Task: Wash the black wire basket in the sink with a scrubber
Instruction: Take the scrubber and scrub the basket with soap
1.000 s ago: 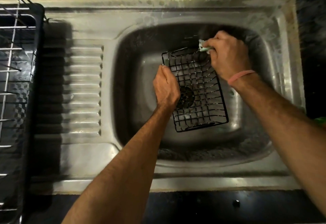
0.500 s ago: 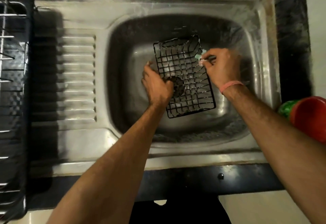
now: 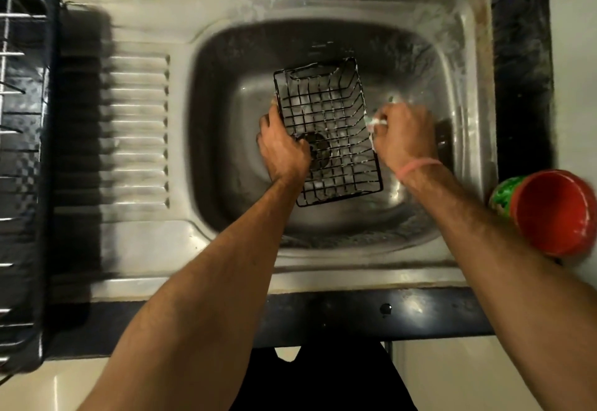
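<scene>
basket (image 3: 326, 126) between both grips

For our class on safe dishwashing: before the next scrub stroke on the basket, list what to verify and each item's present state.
1. Basket inside the sink: ok.
2. Left hand grips the basket's left edge: ok.
3. Right hand holds the scrubber against the right rim: ok.
4. Drain visible through the wires, unblocked: cannot tell.
5. Water running: cannot tell; the tap is out of view.
6. Red cup clear of the right arm: not ok, it sits close beside it.
</scene>
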Motion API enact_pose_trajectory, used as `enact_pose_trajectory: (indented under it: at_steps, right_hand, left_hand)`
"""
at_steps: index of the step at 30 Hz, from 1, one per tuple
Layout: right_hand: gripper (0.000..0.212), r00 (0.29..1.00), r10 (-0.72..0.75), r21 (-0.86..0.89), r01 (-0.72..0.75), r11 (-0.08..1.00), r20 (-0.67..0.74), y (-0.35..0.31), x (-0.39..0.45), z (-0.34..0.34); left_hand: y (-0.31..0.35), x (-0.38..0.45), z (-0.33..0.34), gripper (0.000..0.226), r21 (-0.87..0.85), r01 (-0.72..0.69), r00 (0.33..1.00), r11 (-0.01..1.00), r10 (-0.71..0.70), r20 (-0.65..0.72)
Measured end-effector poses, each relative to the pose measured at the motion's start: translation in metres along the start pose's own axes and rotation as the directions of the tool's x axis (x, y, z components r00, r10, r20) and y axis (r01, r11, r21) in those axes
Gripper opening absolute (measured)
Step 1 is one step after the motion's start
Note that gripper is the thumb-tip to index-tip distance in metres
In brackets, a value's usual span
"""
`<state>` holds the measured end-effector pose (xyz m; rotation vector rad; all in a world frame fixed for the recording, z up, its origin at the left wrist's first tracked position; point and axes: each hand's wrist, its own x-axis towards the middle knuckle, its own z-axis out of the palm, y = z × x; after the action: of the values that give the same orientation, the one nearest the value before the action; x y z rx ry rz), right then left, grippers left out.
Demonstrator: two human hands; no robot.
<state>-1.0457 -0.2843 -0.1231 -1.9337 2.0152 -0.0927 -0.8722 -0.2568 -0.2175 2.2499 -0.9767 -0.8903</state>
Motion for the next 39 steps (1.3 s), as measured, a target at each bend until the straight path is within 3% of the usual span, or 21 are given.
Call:
enact_pose_trajectory:
  at_steps: [4,13,18,22,29,34,39]
  right_hand:
    - [0.015,1.0,-0.005,-0.029,0.005,1.0,0.014,-0.006,0.021,-0.005]
    - [0.009,0.991,0.016,-0.172,0.007,0.985,0.131,0.031,-0.081,-0.008]
    - [0.017,0.999,-0.012,0.01,0.013,1.0,-0.044,0.012,-0.035,-0.004]
    - [0.014,0.998,0.022,0.18,-0.011,0.984,-0.06,0.002,0.002,0.001]
    - [0.014,0.988,-0.101,-0.013,0.104,0.995,0.116,0.033,-0.069,-0.012]
    - [0.018,0.97,-0.159,-0.084,0.177,0.981,0.185,0.033,-0.072,-0.005]
    - [0.016,0.887,-0.351,-0.011,0.372,0.928,0.301,0.015,-0.083,0.007]
  left_hand:
    - [-0.001,0.001,0.001,0.103,0.016,-0.018,1.0,1.0,0.018,-0.015]
    - [-0.003,0.001,0.003,0.102,0.027,-0.021,0.999,0.999,0.021,-0.03]
    - [-0.003,0.003,0.003,0.104,0.012,-0.023,0.999,1.0,0.024,-0.022]
    - [-0.004,0.003,0.004,0.104,0.019,-0.013,1.0,1.0,0.013,-0.019]
    - [-0.006,0.004,0.006,0.105,0.013,-0.007,0.999,1.0,0.007,-0.035]
    - [0.0,-0.001,0.001,0.101,-0.006,0.0,1.0,1.0,0.0,-0.023]
    - [0.0,-0.003,0.001,0.1,-0.011,0.009,1.0,1.0,-0.01,-0.017]
